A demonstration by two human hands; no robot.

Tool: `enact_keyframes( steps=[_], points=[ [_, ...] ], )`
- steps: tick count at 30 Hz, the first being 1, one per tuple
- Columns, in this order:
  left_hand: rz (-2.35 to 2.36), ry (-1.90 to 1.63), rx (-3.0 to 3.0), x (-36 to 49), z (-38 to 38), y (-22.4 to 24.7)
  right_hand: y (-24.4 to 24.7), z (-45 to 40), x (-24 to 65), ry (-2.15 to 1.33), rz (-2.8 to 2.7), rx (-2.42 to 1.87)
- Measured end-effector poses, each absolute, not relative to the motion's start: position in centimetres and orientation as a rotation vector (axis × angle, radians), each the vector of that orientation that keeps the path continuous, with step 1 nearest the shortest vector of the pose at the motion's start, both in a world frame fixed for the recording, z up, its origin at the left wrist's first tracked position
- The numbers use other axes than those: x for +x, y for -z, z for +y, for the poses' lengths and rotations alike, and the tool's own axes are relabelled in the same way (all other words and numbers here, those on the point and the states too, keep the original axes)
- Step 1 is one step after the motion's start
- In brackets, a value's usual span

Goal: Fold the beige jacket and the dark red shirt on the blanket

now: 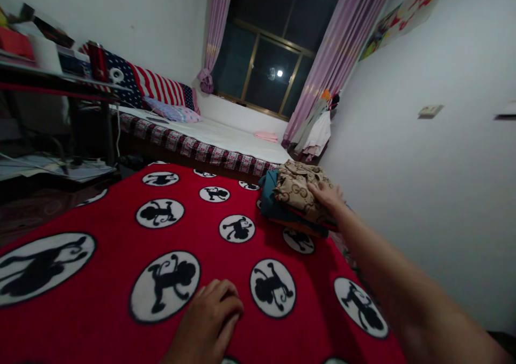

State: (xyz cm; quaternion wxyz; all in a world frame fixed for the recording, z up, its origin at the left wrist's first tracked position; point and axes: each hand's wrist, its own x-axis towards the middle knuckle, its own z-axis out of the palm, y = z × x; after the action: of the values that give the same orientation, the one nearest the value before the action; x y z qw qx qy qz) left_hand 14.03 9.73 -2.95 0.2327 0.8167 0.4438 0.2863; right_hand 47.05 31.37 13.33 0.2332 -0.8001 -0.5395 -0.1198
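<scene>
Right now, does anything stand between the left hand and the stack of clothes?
Nothing visible does: between the left hand and the stack of clothes lies only the red blanket. The right hand touches the stack.

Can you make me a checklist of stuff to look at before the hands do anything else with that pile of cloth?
1. Right hand at the pile: ok, it is on the brown patterned cloth.
2. Right hand's grip: cannot tell, its far side is hidden and blurry.
3. Left hand empty: cannot tell, it is curled and its palm is hidden.
4. Pile edges lined up: not ok, the teal cloth sticks out on the left.
5. Pile resting on the red blanket: ok.
6. Blanket between left hand and pile smooth: ok, it looks flat.
</scene>
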Motion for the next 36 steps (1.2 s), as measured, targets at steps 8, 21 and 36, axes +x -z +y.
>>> enact_keyframes(
  steps=[8, 21, 36],
  points=[
    [1.194, -0.805, 2.269, 14.0, 9.6, 2.8, -11.1, 30.2, 39.1, 0.627, -2.190, -2.164],
    [1.177, -0.754, 2.281, 13.8, 10.2, 2.8, -9.2, 28.8, 40.5, 0.913, -2.713, -1.159],
    [1.172, -0.846, 2.174, 13.8, 9.6, 2.5, -13.4, 33.1, 43.1, 0.315, -2.102, -2.129]
  ],
)
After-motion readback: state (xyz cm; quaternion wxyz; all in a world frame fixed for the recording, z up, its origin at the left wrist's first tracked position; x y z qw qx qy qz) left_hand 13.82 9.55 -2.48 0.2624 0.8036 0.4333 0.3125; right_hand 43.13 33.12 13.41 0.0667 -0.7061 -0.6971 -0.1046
